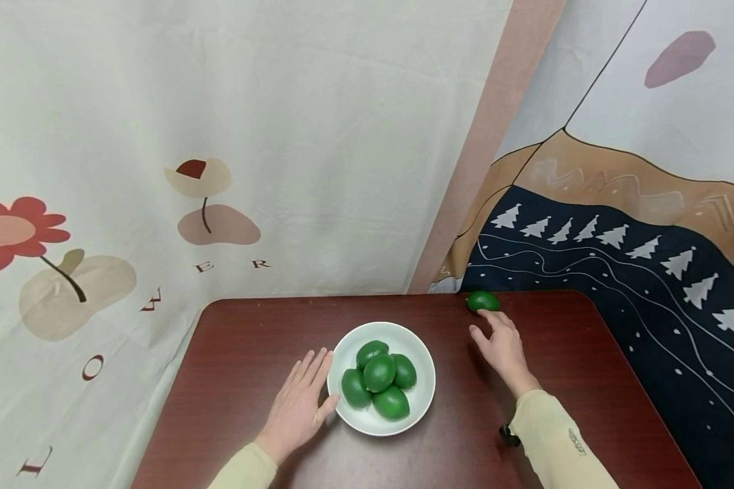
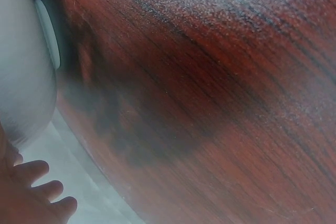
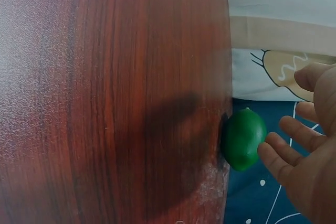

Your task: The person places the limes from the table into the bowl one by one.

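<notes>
A white bowl stands on the table with several green limes piled in it. My left hand lies along the bowl's left side, fingers straight, fingertips and thumb right at the rim. In the left wrist view, the bowl's outer wall is beside the fingers. A single lime sits at the table's far edge, right of the bowl. My right hand reaches to it with fingers spread and nothing gripped. The right wrist view has the fingertips close to this lime, thumb held apart.
The dark red wooden table has rounded far corners. A pale printed cloth hangs behind its far edge, and a navy cloth with white trees hangs along the right side. The right sleeve has a black wristband by it.
</notes>
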{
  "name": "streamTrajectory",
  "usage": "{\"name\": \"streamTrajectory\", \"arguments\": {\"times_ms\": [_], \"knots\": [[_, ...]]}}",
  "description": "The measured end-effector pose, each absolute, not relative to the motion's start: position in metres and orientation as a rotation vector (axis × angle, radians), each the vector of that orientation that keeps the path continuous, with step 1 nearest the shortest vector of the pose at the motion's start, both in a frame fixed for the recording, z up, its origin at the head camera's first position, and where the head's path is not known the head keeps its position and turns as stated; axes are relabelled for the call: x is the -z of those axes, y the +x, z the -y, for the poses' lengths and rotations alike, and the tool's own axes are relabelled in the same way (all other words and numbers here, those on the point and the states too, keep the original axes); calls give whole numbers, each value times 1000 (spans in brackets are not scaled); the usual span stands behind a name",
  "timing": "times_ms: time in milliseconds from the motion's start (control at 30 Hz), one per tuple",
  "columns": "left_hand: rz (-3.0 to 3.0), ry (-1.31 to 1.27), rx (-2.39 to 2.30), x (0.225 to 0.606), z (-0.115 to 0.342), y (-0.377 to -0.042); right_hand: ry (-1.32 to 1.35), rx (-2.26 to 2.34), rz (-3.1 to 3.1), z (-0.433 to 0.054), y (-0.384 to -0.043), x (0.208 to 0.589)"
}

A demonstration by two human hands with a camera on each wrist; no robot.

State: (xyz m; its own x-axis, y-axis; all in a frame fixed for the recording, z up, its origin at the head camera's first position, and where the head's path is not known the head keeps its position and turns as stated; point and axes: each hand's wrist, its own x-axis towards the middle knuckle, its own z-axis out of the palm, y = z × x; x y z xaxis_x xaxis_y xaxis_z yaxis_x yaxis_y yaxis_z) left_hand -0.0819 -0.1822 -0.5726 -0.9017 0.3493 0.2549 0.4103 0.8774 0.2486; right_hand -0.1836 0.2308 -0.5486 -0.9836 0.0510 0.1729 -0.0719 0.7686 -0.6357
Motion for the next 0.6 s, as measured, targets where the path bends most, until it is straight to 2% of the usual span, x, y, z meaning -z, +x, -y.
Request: {"name": "streamTrajectory", "arguments": {"times_ms": [600], "knots": [[2841, -576, 453, 572, 182, -81, 19, -990, 2781, -239, -200, 550]]}}
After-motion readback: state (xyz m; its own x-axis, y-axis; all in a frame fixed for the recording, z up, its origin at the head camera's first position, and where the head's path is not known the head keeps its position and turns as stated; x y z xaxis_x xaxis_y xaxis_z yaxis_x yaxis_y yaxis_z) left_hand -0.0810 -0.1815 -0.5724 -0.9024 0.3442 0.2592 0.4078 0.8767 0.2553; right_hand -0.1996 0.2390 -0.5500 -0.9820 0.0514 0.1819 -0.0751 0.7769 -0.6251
